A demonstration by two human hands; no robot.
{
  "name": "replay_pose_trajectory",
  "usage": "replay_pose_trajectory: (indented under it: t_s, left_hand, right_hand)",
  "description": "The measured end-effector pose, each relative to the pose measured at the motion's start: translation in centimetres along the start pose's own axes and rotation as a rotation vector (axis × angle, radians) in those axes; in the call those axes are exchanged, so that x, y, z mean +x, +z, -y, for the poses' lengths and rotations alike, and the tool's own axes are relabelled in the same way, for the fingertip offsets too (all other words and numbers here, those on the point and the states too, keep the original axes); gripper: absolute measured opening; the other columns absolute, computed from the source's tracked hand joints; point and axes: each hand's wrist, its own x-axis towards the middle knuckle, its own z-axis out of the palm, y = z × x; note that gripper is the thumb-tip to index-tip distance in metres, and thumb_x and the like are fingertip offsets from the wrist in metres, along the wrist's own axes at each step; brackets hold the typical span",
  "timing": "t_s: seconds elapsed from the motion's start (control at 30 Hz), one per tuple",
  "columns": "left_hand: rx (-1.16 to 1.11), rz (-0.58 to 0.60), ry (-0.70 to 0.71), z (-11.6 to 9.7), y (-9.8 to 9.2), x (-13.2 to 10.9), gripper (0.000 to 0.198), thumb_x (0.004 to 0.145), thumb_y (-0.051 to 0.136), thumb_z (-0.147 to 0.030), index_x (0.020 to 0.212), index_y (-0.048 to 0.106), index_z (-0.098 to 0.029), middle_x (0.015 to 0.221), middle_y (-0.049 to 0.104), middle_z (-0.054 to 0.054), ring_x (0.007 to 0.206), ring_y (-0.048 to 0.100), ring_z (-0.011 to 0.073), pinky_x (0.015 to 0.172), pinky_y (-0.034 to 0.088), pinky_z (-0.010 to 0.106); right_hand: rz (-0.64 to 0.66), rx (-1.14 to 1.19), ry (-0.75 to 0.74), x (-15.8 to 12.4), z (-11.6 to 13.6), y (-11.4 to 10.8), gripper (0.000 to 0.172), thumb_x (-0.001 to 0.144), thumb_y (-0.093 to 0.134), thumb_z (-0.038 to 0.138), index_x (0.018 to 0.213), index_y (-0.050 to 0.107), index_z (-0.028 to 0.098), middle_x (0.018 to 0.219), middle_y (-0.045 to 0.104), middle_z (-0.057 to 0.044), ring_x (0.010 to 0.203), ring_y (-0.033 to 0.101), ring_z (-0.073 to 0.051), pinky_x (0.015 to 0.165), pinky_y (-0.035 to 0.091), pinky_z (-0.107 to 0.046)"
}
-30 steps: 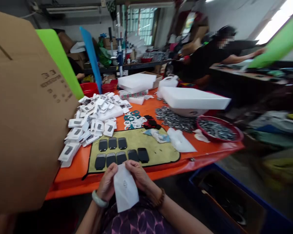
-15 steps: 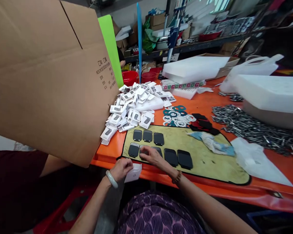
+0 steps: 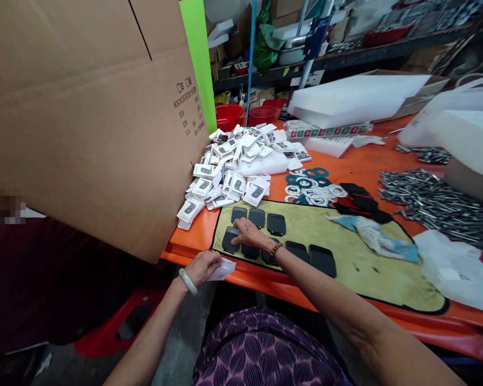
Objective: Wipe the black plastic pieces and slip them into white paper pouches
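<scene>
My left hand [image 3: 203, 266], with a pale bangle at its wrist, is closed on a thin white packet [image 3: 224, 269] at the table's front edge. My right hand [image 3: 247, 233] reaches over the yellow-green cloth [image 3: 370, 281], thumb and fingers apart. Its fingertips are by the upper left flat black rounded-square piece [image 3: 239, 214] and the lower left black piece [image 3: 230, 240]; contact is hard to make out. Several more such pieces, like the one at the row's right end [image 3: 322, 261], lie in two rows. My right hand and forearm partly cover some of them.
A large cardboard box [image 3: 104, 134] stands at left. Behind the cloth lie a heap of small white boxes [image 3: 225, 182], green and white rings [image 3: 312, 186] and dark pads [image 3: 358, 198]. A blue-white rag [image 3: 376, 236], clear plastic [image 3: 461, 268] and metal rods [image 3: 430, 201] are at right.
My right hand has moved up and left, from the near row to between the leftmost pieces of both rows. My left hand still holds the white packet, now tilted flatter. The view has shifted.
</scene>
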Motion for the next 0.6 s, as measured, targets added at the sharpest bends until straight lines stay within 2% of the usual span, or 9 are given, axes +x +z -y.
replay_pose_trajectory:
  t_s: [0.07, 0.13, 0.27, 0.33, 0.47, 0.6]
  left_hand:
    - [-0.033, -0.014, -0.004, -0.1, 0.0, 0.2, 0.011, 0.086, 0.055, -0.02, 0.081, 0.065, -0.017, 0.084, 0.068, 0.005, 0.081, 0.062, 0.0165, 0.077, 0.045, 0.025]
    - [-0.072, -0.03, -0.005, -0.3, 0.0, 0.3, 0.01, 0.085, 0.056, -0.02, 0.08, 0.065, -0.017, 0.084, 0.069, 0.005, 0.08, 0.062, 0.0164, 0.077, 0.046, 0.025]
    - [-0.187, -0.057, 0.013, -1.3, -0.2, 0.5, 0.01, 0.083, 0.058, -0.022, 0.08, 0.065, -0.016, 0.087, 0.07, 0.006, 0.082, 0.063, 0.017, 0.078, 0.046, 0.026]
    - [-0.233, -0.07, 0.032, -2.1, -0.5, 0.6, 0.011, 0.082, 0.06, -0.025, 0.078, 0.065, -0.016, 0.086, 0.07, 0.006, 0.082, 0.063, 0.0172, 0.078, 0.046, 0.026]
    - [-0.301, -0.103, 0.072, -4.1, -1.1, 0.8, 0.017, 0.081, 0.062, -0.031, 0.073, 0.065, -0.016, 0.077, 0.067, 0.005, 0.076, 0.06, 0.0165, 0.075, 0.044, 0.027]
    - [-0.382, -0.119, 0.082, -6.0, -1.0, 1.2, 0.023, 0.08, 0.063, -0.036, 0.07, 0.064, -0.016, 0.071, 0.063, 0.003, 0.069, 0.055, 0.0145, 0.068, 0.042, 0.026]
  right_hand:
    - [-0.019, 0.081, -0.046, -0.6, -0.5, -0.3, 0.025, 0.075, 0.068, 0.027, 0.092, 0.052, 0.019, 0.091, 0.058, -0.003, 0.082, 0.053, -0.017, 0.071, 0.038, -0.026]
    - [-0.083, 0.302, -0.078, -1.7, -0.9, -0.5, 0.017, 0.077, 0.063, 0.026, 0.085, 0.049, 0.021, 0.078, 0.053, 0.002, 0.071, 0.049, -0.014, 0.065, 0.038, -0.025]
    - [-0.134, 0.999, -0.118, -4.4, -1.0, -0.9, 0.027, 0.072, 0.068, 0.038, 0.083, 0.048, 0.022, 0.075, 0.05, 0.004, 0.063, 0.046, -0.011, 0.056, 0.04, -0.024]
    - [-0.112, 1.189, -0.134, -5.7, -0.8, -1.2, 0.034, 0.069, 0.073, 0.041, 0.087, 0.051, 0.022, 0.078, 0.053, 0.004, 0.063, 0.047, -0.011, 0.054, 0.041, -0.023]
    - [-0.127, 1.304, -0.12, -7.4, -0.7, -1.7, 0.04, 0.065, 0.078, 0.041, 0.09, 0.054, 0.02, 0.081, 0.055, 0.003, 0.064, 0.05, -0.009, 0.053, 0.042, -0.021]
    - [-0.091, 1.266, -0.158, -8.5, -0.6, -2.7, 0.037, 0.067, 0.076, 0.04, 0.088, 0.055, 0.02, 0.078, 0.056, 0.003, 0.061, 0.049, -0.008, 0.053, 0.042, -0.021]
